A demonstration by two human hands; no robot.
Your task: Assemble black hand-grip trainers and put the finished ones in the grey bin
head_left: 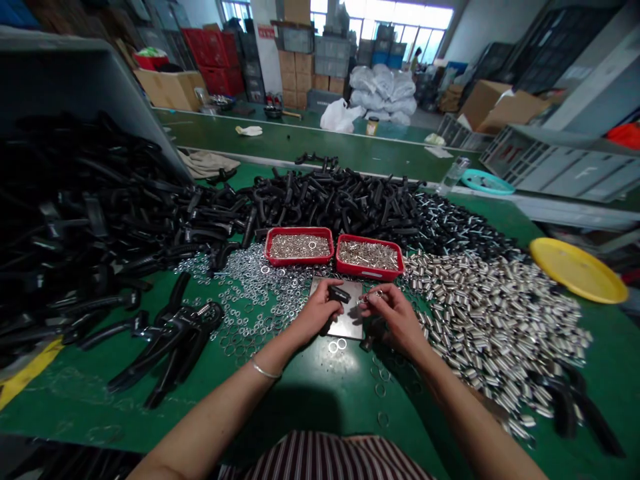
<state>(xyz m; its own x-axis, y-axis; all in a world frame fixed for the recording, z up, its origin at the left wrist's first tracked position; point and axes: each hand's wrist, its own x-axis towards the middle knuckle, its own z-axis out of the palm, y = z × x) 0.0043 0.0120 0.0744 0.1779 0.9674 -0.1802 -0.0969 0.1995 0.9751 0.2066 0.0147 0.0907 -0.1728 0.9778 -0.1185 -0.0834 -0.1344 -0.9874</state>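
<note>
My left hand (321, 311) is closed around a small black plastic part (339, 294), held above a flat metal plate (349, 319). Over the plate's right side, the fingers of my right hand (393, 313) are pinched together on small shiny metal pieces (373, 295), too small to name exactly. Two pale rings (337, 345) lie on the green table just below the plate. Beyond my hands stand a red tray (299, 261) of tiny metal parts and a second red tray (370, 272) of small pins.
Black handles (330, 200) are heaped behind the trays and spill from a grey bin (125, 87) at left. Metal washers (255, 300) are scattered left of the plate. Silver cylinders (490, 320) pile up at right, near a yellow lid (577, 270). Assembled black handles (175, 347) lie front left.
</note>
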